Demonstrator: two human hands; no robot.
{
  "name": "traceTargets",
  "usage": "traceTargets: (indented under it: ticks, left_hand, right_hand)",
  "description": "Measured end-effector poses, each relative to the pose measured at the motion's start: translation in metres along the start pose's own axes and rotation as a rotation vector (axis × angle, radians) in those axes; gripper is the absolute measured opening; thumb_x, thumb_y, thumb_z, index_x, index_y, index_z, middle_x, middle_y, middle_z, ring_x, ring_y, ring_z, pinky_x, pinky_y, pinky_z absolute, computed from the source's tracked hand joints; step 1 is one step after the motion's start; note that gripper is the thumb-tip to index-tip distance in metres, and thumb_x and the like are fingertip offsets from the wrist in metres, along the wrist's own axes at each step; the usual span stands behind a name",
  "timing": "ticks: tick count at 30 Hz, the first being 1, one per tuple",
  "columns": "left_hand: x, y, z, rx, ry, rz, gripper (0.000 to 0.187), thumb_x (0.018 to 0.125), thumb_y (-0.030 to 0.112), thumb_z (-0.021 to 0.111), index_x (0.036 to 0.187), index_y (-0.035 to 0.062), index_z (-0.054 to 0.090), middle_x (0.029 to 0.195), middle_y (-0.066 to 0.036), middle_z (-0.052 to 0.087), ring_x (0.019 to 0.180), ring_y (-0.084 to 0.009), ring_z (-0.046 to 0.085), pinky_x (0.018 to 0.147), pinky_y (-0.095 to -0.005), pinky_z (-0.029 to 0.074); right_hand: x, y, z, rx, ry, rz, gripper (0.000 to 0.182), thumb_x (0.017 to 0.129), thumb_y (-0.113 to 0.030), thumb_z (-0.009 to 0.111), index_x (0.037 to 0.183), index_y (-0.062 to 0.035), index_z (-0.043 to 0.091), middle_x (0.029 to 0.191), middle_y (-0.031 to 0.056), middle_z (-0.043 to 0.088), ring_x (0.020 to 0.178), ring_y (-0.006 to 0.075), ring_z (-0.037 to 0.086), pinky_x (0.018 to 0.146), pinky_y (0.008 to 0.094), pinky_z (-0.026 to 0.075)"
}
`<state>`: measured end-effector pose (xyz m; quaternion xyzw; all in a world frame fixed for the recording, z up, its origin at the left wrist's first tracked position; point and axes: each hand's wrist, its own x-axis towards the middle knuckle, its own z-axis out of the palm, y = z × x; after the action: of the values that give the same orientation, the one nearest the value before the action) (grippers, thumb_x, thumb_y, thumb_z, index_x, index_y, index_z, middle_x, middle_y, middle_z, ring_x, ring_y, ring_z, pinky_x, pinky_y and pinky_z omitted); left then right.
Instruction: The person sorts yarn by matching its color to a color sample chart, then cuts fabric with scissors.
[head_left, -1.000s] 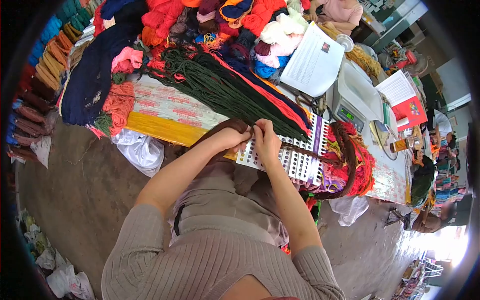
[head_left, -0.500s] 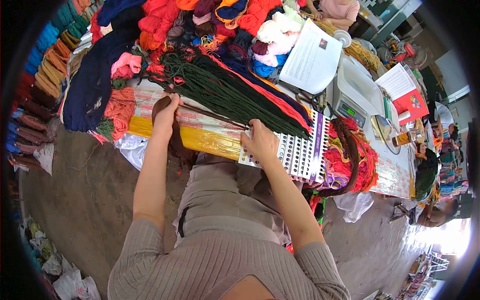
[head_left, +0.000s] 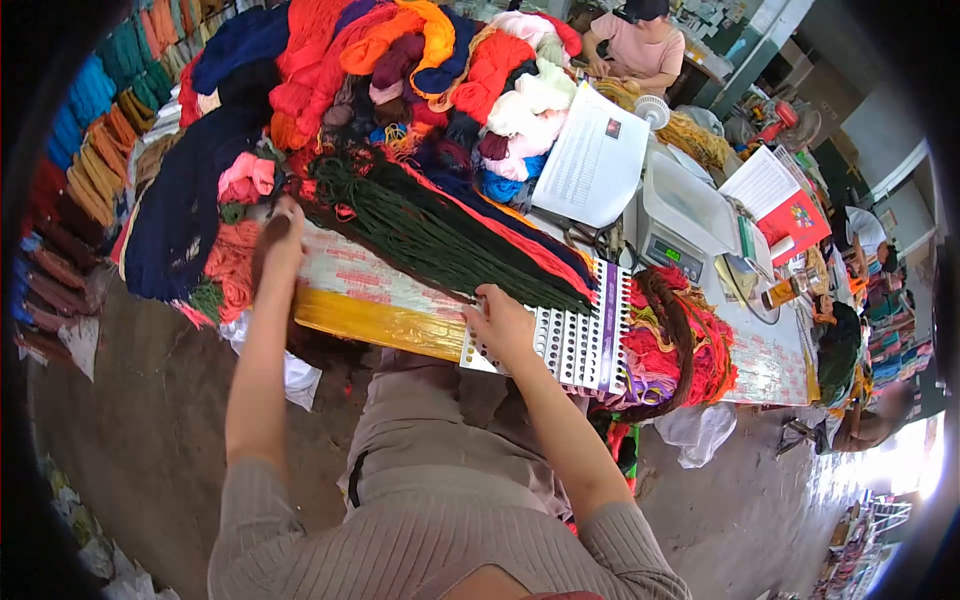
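Note:
My left hand (head_left: 286, 235), a little blurred, is closed on brown yarn at the left end of the table, beside a coral skein (head_left: 235, 265). A thin brown strand (head_left: 415, 278) runs from there along the near edge of a dark green yarn bundle (head_left: 430, 225). At its other end my right hand (head_left: 503, 322) pinches the strand, fingers closed, over white cards with punched holes (head_left: 572, 345). Black and pink-red yarn (head_left: 520, 235) lies stretched beyond the green. What sits between my right fingertips is partly hidden.
Colourful skeins (head_left: 400, 50) heap at the back. Right of them are a printed sheet (head_left: 590, 160), a scale with a plastic tray (head_left: 690, 205) and a red-and-white booklet (head_left: 785, 205). A mixed yarn bundle (head_left: 700, 345) lies right of the cards. A person in pink (head_left: 645, 50) sits across.
My left hand has moved left and away from my right hand, drawing the brown strand out longer. My right hand stays at the cards, still pinching. The whole view has shifted slightly.

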<state>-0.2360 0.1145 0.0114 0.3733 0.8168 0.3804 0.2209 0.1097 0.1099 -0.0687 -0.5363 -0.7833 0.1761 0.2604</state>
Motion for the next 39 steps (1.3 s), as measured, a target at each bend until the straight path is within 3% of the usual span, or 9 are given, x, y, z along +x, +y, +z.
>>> traceTargets:
  ticks: [2,4,7,9,12,18,26,33,39]
  left_hand:
    - [-0.059,-0.014,0.024,-0.994,-0.317,-0.173,0.037,0.091,0.034,0.053,0.116,0.0064,0.053,0.079,-0.003,0.058,0.043,-0.0095,0.04,0.041,-0.0238,0.032]
    - [-0.086,-0.036,0.046,-1.5,-0.706,-0.64,0.023,0.09,0.02,0.055,0.104,0.0024,0.054,0.073,-0.003,0.051,0.044,-0.0076,0.034,0.041,-0.0217,0.027]
    - [-0.147,-0.013,0.071,-1.324,-0.622,-0.429,0.026,0.09,0.022,0.057,0.101,-0.0011,0.057,0.081,-0.002,0.053,0.059,-0.0061,0.043,0.051,-0.0204,0.033]
    - [-0.173,0.011,0.072,-1.166,-0.722,-0.267,0.036,0.095,0.03,0.049,0.107,-0.0027,0.06,0.1,-0.005,0.06,0.087,-0.0113,0.055,0.076,-0.0255,0.044]
    - [-0.186,0.028,0.093,-1.011,-0.873,0.026,0.036,0.096,0.03,0.044,0.114,0.0014,0.059,0.111,-0.005,0.059,0.105,-0.0119,0.051,0.092,-0.0283,0.038]
    - [-0.185,0.038,0.095,-1.216,-1.085,-0.185,0.042,0.097,0.033,0.039,0.123,0.0028,0.053,0.124,-0.004,0.054,0.114,-0.015,0.049,0.096,-0.0311,0.038]
    - [-0.183,0.043,0.083,-1.347,-1.072,-0.165,0.047,0.097,0.036,0.038,0.127,0.0008,0.047,0.118,-0.011,0.054,0.111,-0.0205,0.051,0.093,-0.0359,0.043]
    - [-0.184,0.045,0.077,-1.338,-0.942,-0.221,0.04,0.097,0.032,0.042,0.121,0.0037,0.055,0.081,0.002,0.051,0.072,-0.0069,0.048,0.062,-0.0234,0.044]
    - [-0.184,0.046,0.069,-1.266,-0.936,-0.149,0.043,0.096,0.033,0.042,0.124,0.0024,0.052,0.079,0.002,0.054,0.067,-0.0056,0.05,0.058,-0.021,0.043]
  right_hand:
    - [0.001,-0.007,-0.01,0.031,-0.025,0.058,0.029,0.079,-0.032,0.064,0.098,-0.0105,0.058,0.078,0.0069,0.063,0.071,0.0255,0.062,0.062,0.037,0.048]
    - [0.002,-0.005,-0.014,0.229,0.065,0.024,0.021,0.082,-0.026,0.061,0.094,-0.0095,0.061,0.08,0.0073,0.062,0.071,0.0252,0.062,0.061,0.0359,0.048]
    - [-0.011,-0.031,-0.029,0.166,0.097,-0.116,0.013,0.085,-0.019,0.059,0.088,-0.0064,0.062,0.084,0.0081,0.062,0.073,0.0263,0.062,0.063,0.0354,0.049]
    - [-0.027,-0.048,-0.029,0.421,0.017,-0.152,0.011,0.085,-0.014,0.06,0.09,-0.0038,0.061,0.083,0.0106,0.061,0.072,0.0246,0.062,0.062,0.0327,0.048]
    - [-0.042,-0.07,-0.035,0.821,-0.143,-0.041,0.012,0.085,-0.008,0.06,0.093,0.0004,0.059,0.08,0.0086,0.059,0.069,0.0168,0.06,0.059,0.0281,0.047]
    - [-0.054,-0.061,-0.043,0.845,-0.103,0.126,0.01,0.088,-0.01,0.057,0.084,-0.0012,0.056,0.069,0.0013,0.053,0.062,0.0083,0.05,0.055,0.023,0.042]
    - [-0.061,-0.071,-0.064,1.29,-0.227,0.288,0.02,0.096,-0.018,0.045,0.086,-0.0033,0.054,0.082,0.0058,0.063,0.06,0.0098,0.054,0.058,0.0209,0.038]
    - [-0.064,-0.068,-0.06,1.207,-0.158,0.288,0.023,0.097,-0.02,0.042,0.082,-0.0047,0.05,0.062,0.0046,0.057,0.049,0.0107,0.053,0.048,0.02,0.036]
    - [-0.066,-0.069,-0.061,1.213,-0.163,0.296,0.023,0.098,-0.023,0.042,0.084,-0.0052,0.048,0.06,0.0036,0.054,0.047,0.0104,0.05,0.046,0.0197,0.037]
